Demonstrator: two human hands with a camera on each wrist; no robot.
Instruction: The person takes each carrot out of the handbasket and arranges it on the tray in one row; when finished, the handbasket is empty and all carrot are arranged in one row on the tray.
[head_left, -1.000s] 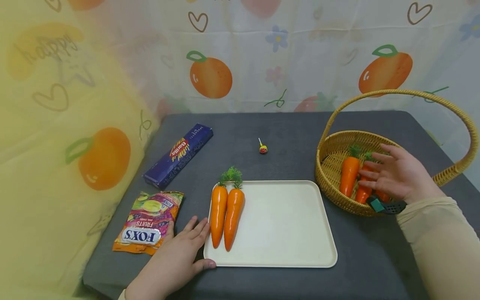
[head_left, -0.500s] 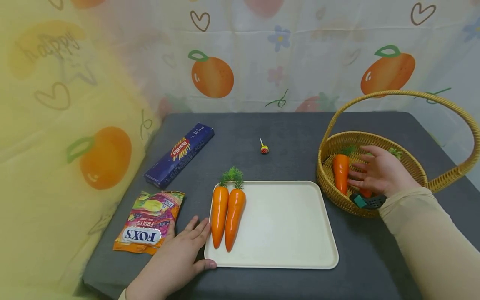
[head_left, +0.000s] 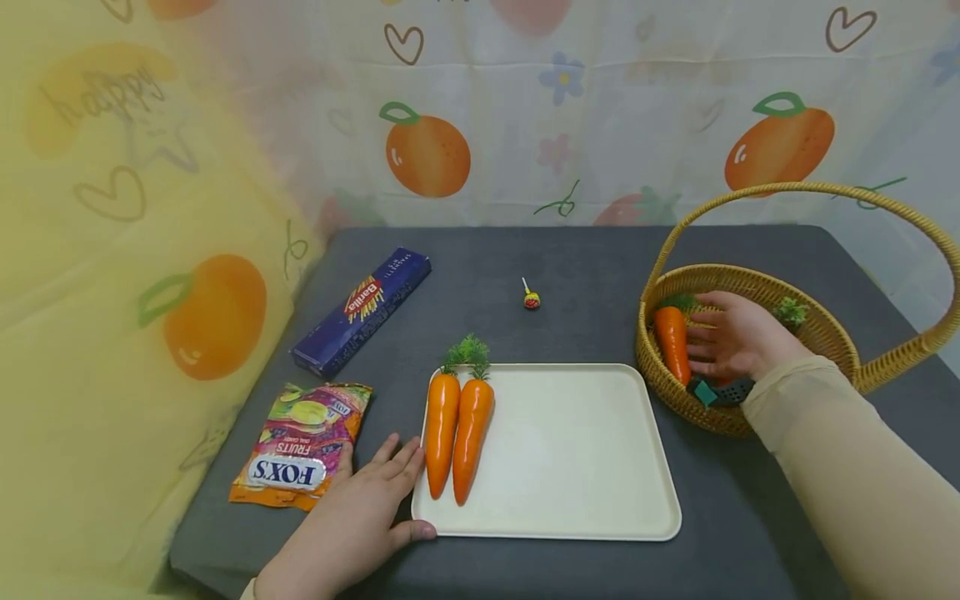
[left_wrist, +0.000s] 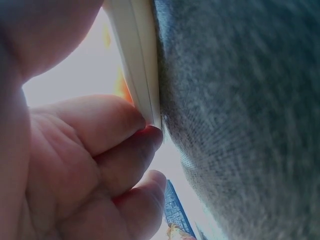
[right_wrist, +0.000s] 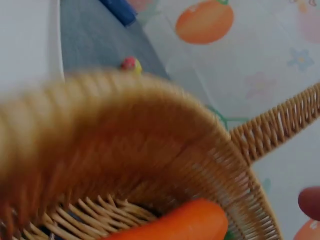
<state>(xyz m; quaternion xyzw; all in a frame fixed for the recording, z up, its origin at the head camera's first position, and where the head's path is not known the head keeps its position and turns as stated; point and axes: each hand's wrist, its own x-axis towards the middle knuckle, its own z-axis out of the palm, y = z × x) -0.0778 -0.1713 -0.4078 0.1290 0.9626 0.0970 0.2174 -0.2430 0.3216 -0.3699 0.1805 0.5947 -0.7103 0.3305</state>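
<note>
In the head view my left hand lies at the left edge of a cream tray, fingers against its side and thumb at the near corner. The left wrist view shows the fingertips right at the tray rim. Two toy carrots with green tops lie side by side on the tray's left part. My right hand is inside a wicker basket, fingers extended and right beside a carrot. That carrot also shows low in the right wrist view. Another green top pokes out past the hand, its carrot mostly hidden.
A tall handle arches over the basket. At the left lie a blue spaghetti box and a candy bag, close to the left hand. A lollipop lies behind the tray. Printed curtains border the table.
My right hand has moved left and lower into the basket. The leftmost carrot there has shifted left and tilted toward the basket wall. The left hand and tray have stayed put.
</note>
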